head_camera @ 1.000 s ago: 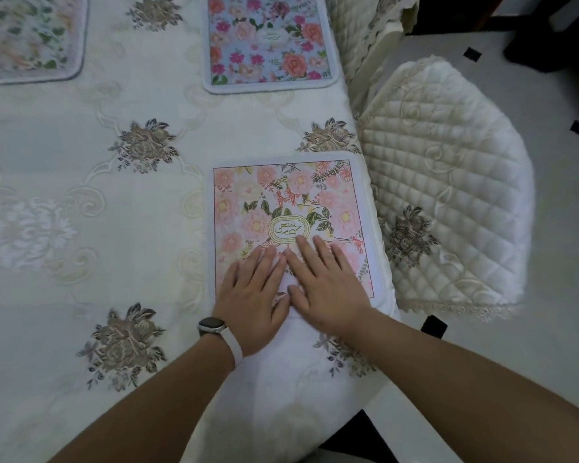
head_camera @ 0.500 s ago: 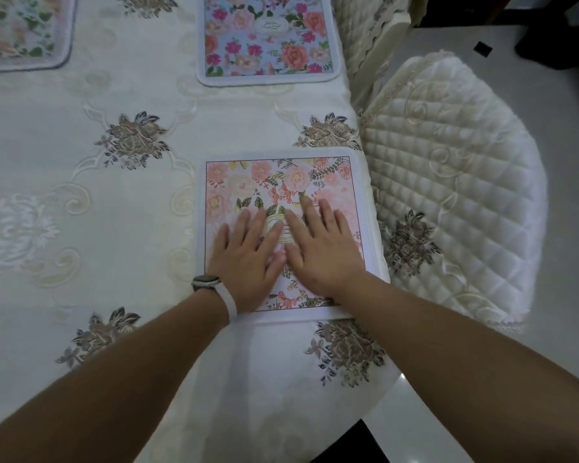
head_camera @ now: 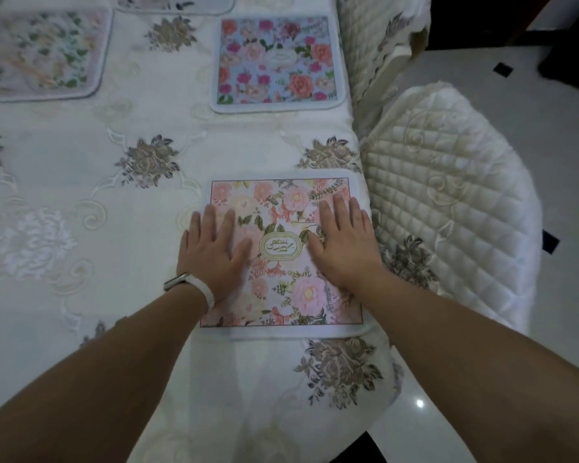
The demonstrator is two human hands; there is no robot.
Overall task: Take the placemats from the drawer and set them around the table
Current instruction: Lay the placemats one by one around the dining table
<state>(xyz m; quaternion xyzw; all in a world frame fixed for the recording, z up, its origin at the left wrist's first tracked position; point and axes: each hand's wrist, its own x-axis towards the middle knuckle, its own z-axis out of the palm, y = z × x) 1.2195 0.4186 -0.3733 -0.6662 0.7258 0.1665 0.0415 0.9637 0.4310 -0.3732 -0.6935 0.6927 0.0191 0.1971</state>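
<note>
A pink floral placemat (head_camera: 281, 295) lies flat near the table's right edge, on the embroidered cream tablecloth (head_camera: 81, 195). My left hand (head_camera: 211, 252) presses flat on the mat's left side, fingers straight, a white-strapped watch on the wrist. My right hand (head_camera: 345, 245) presses flat on its right side. A blue floral placemat (head_camera: 276, 63) lies farther along the same edge. A pale floral placemat (head_camera: 37, 51) sits at the far left, and the edge of another placemat (head_camera: 174, 3) shows at the top.
Two chairs with quilted cream covers stand along the table's right side, the near chair (head_camera: 448, 202) close beside the pink mat and the far chair (head_camera: 375, 38) beside the blue one. White tiled floor (head_camera: 515, 111) lies to the right.
Both hands slid up the pink placemat and then spread apart from its middle to its left and right sides, uncovering the oval label at the centre.
</note>
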